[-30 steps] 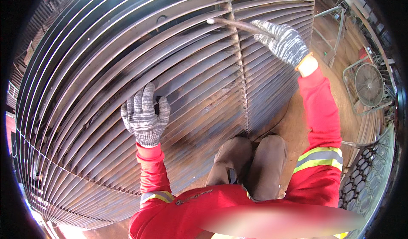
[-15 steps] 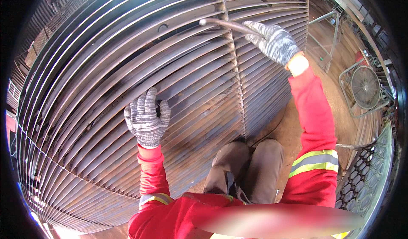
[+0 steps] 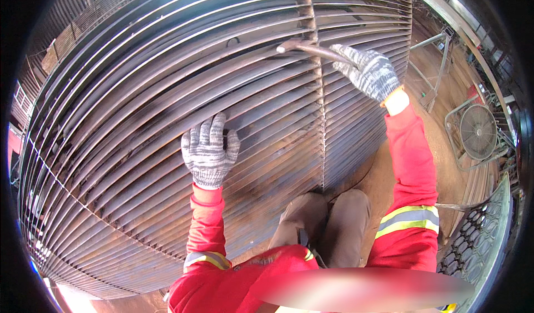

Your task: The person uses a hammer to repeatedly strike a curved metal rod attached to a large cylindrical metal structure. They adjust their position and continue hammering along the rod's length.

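A large metal grating of long, parallel, rust-stained slats spreads out before me, with a rough cross bar running over it. My left hand, in a grey-and-white knit glove, rests on the slats with its fingers stretched out, holding nothing. Further right, my right hand, gloved the same way, is closed around a curved brown metal bar. The bar's pale, blunt end points left, past the cross bar and over the slats. Whether that end touches them I cannot tell.
A round floor fan stands at the right, with a metal frame stand beyond it. A panel with a honeycomb-like pattern is at the lower right. Close below the grating's edge are my knees.
The view has shifted slightly, moving the grating rightward in the picture. My right hand has brought the bar a little lower, nearer to me. My left hand stays flat on the slats.
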Tool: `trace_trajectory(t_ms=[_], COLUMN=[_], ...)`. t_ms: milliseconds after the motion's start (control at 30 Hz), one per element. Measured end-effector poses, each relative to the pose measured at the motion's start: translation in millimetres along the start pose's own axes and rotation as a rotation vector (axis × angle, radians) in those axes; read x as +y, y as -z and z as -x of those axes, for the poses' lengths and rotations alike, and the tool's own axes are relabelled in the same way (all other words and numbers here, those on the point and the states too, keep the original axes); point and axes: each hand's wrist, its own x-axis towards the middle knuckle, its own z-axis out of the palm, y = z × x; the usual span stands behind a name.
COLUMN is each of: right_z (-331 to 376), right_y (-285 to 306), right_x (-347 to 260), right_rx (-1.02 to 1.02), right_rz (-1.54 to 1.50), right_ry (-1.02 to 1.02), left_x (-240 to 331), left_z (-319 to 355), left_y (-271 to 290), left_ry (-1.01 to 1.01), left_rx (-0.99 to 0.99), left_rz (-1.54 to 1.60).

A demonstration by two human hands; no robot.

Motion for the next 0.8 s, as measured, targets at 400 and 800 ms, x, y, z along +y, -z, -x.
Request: trace_trajectory(t_ms=[400,800], right_z=[186.8,272.2], right_y=[-62.0,-101.8], right_x=[-79.6,-133.6], right_rx=[0.212,0.088], right_rz=[-0.669,-0.8], right_ry=[-0.602,-0.964], left_x=[-2.5,-7.1], left_z=[4.5,4.7], left_y=[0.6,-1.5], left_ry=[-0.004,-0.004], left_rx=[0.039,0.077], left_rz=[-0.003,0.023])
